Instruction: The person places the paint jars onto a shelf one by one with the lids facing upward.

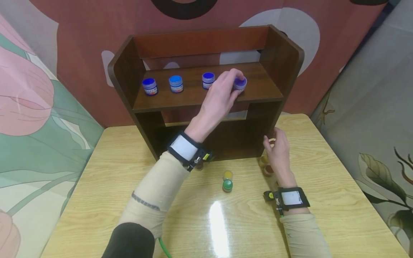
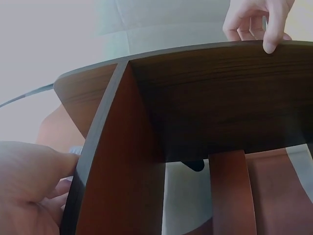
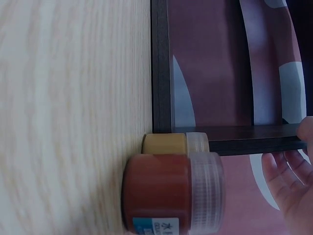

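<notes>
The purple-lidded jar (image 1: 240, 84), in the head view, is in the left hand (image 1: 221, 94), pinched between thumb and fingers over the upper board of a dark brown shelf (image 1: 203, 43). Whether its base meets the board cannot be told. Just to the left of that hand stands a blue-lidded jar (image 1: 208, 80); farther left along the same board come a light-blue jar (image 1: 176, 84) and a dark-blue jar (image 1: 150, 87). The right hand (image 1: 278, 148), lower and nearer the person, is at the shelf's right side. Close by it on the wooden counter (image 1: 96, 200) are a yellow jar (image 1: 263, 162) and a reddish-brown jar (image 1: 268, 170). Between the two forearms sit a green jar (image 1: 227, 185) and a second yellow jar (image 1: 228, 175), one in front of the other. A small dark jar (image 1: 199, 165) shows beside the left wrist.

In the left wrist view, the left hand is partly cut off by the frame, and only a pale sliver of its jar shows beyond the board's edge. Across from it, the right hand has its thumb over the side panel.

In the right wrist view, the right hand grips that panel's edge, thumb and fingers on opposite faces. Below the hand, the reddish-brown jar stands in front of the yellow one, both with clear ribbed lids.
</notes>
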Demonstrator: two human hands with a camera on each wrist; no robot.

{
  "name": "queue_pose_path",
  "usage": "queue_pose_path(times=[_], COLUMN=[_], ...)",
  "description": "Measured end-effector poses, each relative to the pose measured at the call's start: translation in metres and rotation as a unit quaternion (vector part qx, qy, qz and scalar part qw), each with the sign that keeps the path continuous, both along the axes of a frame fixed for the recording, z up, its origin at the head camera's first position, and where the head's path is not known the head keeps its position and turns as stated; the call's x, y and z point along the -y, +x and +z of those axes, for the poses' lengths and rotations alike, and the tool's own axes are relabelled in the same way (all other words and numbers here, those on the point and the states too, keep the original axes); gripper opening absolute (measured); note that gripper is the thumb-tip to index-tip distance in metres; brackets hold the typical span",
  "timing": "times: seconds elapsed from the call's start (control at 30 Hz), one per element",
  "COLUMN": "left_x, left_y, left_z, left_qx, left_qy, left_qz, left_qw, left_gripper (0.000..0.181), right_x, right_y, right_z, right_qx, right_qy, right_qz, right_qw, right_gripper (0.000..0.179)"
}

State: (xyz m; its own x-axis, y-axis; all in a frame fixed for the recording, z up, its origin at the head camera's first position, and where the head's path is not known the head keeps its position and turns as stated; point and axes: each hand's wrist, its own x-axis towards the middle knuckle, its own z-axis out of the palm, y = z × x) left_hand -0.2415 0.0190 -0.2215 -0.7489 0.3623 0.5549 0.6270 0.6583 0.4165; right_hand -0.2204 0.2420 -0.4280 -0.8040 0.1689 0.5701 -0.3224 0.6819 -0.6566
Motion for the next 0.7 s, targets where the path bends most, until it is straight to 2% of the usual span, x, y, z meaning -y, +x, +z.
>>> queue_pose_path(times=[0.53, 0.7], left_x=[-0.010, -0.012], left_y=[-0.010, -0.013], left_z=[0.011, 0.013], left_qx=[0.043, 0.044], left_qy=[-0.051, -0.062], left_qz=[0.005, 0.005], left_qw=[0.9977, 0.9971], left_gripper=[0.039, 0.038], right_x=[0.000, 0.000], right_y=[0.000, -0.001], right_z=[0.000, 0.000], right_qx=[0.001, 0.004], right_qy=[-0.008, -0.010], right_qz=[0.002, 0.001], right_qw=[1.0000, 0.9999], right_gripper=[0.033, 0.033])
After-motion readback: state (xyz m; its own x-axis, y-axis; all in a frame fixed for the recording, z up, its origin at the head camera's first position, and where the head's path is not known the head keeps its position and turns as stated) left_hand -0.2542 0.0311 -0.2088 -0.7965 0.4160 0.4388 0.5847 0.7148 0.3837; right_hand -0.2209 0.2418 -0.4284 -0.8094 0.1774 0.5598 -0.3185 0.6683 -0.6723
